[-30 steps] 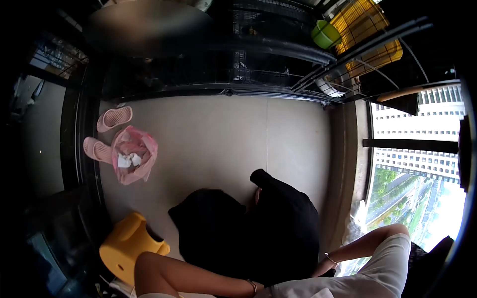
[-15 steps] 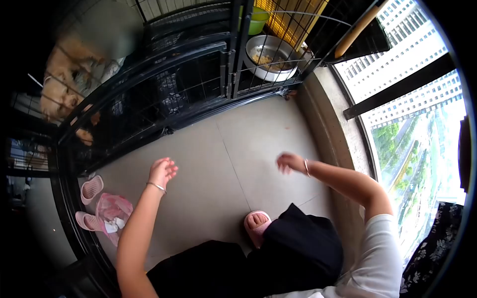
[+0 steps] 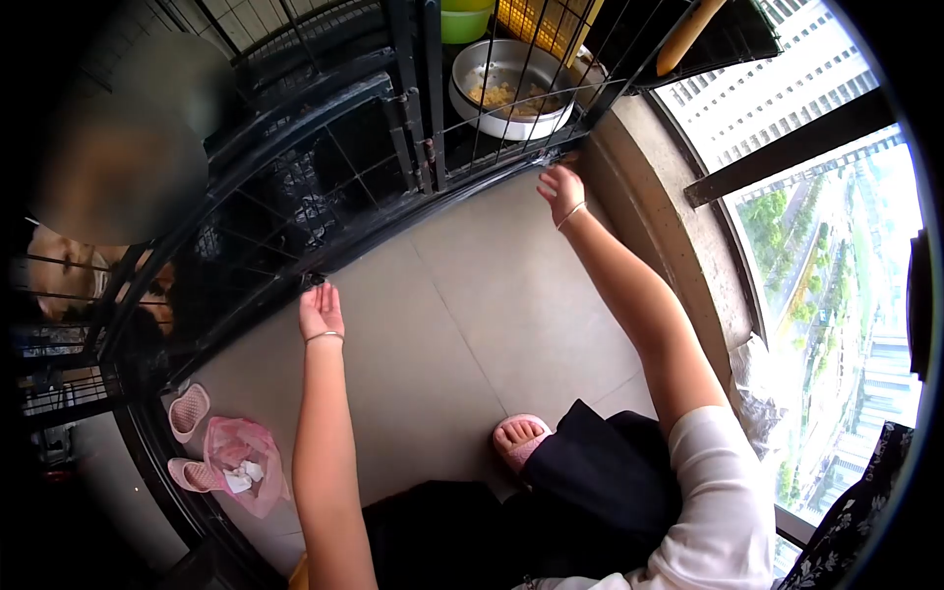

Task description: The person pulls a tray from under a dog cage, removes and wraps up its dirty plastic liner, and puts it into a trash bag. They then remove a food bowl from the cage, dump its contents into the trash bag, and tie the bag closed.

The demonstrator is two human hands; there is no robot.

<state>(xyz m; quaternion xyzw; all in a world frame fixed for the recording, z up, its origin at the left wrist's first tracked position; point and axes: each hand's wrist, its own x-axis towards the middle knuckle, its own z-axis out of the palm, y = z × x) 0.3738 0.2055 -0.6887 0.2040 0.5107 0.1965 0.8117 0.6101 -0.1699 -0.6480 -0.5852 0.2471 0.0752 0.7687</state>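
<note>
Left hand (image 3: 323, 313) and right hand (image 3: 561, 192): both unclenched, loosely extended near black wire cage (image 3: 434, 98). Inside cage: metal bowl (image 3: 503, 125).

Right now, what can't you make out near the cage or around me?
In the head view:
Tan animal: mostly hidden by blur and cage bars.
Green container: cut off by top edge.
Yellowish bits in the metal bowl: too small to identify.
Your left foot: hidden by dark trousers.

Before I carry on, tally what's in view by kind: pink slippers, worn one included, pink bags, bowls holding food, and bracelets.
Pink slippers: 3 (2 unworn, 1 worn)
Pink bag: 1
Bowl with food: 1
Bracelets: 2
Total: 7
</note>
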